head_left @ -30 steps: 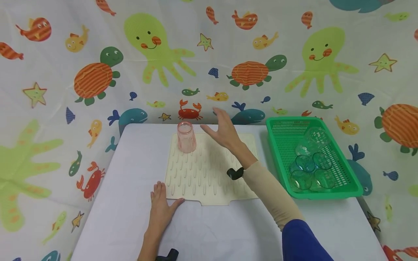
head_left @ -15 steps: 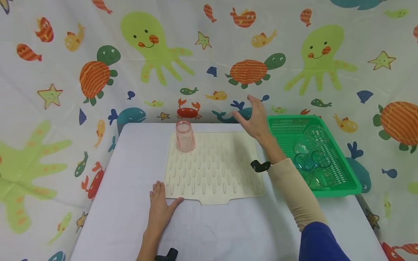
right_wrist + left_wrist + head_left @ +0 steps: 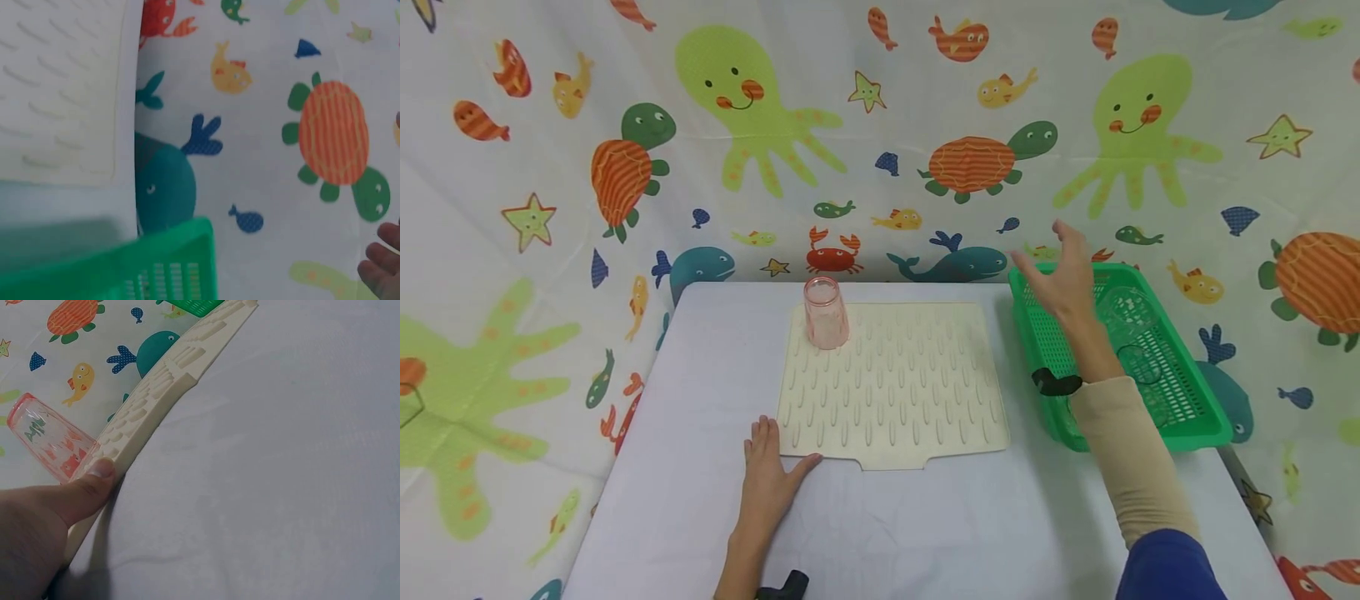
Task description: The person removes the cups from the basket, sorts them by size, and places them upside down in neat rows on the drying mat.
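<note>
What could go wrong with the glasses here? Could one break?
Maybe! The pink glass stands on the ridged mat, and the left hand has its thumb touching the mat's edge. A bump or tug there might make the glass wobble or tip.

The right hand is by the green basket, where other glasses sit close together. Reaching in could knock one against another and perhaps chip it.

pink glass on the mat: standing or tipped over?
Standing: the pink glass rises on end from the cream ridged mat, near its far-left corner. Mouth up or inverted: cannot tell.
</note>
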The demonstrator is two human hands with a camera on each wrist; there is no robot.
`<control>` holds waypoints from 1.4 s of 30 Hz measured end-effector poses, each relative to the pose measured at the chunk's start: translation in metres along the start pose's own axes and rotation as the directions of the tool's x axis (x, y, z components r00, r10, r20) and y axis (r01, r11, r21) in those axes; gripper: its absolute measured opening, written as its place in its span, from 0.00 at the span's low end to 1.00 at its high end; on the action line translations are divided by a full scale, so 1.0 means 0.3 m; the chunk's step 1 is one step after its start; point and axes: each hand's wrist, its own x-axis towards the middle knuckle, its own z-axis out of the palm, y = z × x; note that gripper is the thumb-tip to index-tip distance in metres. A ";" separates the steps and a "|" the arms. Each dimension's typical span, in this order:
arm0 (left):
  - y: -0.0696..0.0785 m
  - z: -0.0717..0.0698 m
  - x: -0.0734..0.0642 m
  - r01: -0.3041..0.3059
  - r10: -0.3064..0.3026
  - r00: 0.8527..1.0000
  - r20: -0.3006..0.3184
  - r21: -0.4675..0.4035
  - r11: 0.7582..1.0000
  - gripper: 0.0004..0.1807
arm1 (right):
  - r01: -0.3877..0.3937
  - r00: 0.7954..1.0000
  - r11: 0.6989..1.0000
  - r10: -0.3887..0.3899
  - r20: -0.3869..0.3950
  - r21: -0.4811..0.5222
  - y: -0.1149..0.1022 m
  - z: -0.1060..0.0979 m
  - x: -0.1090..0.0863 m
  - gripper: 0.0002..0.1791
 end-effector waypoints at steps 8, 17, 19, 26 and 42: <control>0.002 -0.001 -0.005 -0.014 0.014 1.000 -0.014 0.002 1.000 0.61 | -0.057 0.997 0.998 0.057 -0.059 -0.011 0.107 -0.090 -0.019 0.43; 0.001 -0.002 -0.006 -0.008 0.008 1.000 -0.002 0.004 1.000 0.61 | -0.219 0.975 0.975 0.217 -0.048 -0.035 0.241 -0.175 -0.052 0.47; 0.000 -0.002 -0.006 -0.011 0.011 1.000 -0.004 0.004 1.000 0.61 | -0.243 0.970 0.969 0.241 -0.044 -0.052 0.266 -0.192 -0.060 0.48; 0.000 -0.001 -0.008 -0.036 0.036 0.999 -0.032 0.002 0.999 0.61 | -0.306 0.952 0.944 0.307 -0.015 -0.123 0.330 -0.241 -0.090 0.52; -0.017 -0.001 0.003 -0.023 0.023 1.000 0.021 -0.009 1.000 0.62 | -0.470 0.858 0.850 0.503 0.101 -0.240 0.418 -0.282 -0.145 0.65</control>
